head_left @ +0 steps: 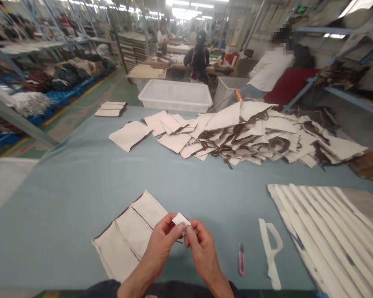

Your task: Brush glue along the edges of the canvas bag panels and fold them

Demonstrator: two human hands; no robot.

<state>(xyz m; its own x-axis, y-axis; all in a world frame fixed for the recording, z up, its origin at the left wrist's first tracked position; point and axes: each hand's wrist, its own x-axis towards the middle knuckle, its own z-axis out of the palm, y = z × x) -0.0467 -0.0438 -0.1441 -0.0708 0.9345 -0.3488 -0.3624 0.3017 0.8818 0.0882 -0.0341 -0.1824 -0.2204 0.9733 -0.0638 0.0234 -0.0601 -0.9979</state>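
Note:
Both hands meet over the near part of the table, pinching a small white piece [180, 219] between thumbs and fingers. My left hand [163, 238] holds its left side, above the edge of a cream fabric panel [124, 238] with dark seams. My right hand [202, 244] grips the piece from the right; whether it is paper or tape I cannot tell. The panel lies flat on the table, partly hidden under my left hand and forearm. To the right of my right hand lie pink thread snips [241, 260] and a loose curled white strip [271, 252].
A large heap of cream fabric pieces with dark edges [224, 132] spreads across the table's far side. A board with rows of white strips [332, 231] lies at right. A small panel stack [111, 109] sits far left. Beyond are a white bin [175, 94] and several people.

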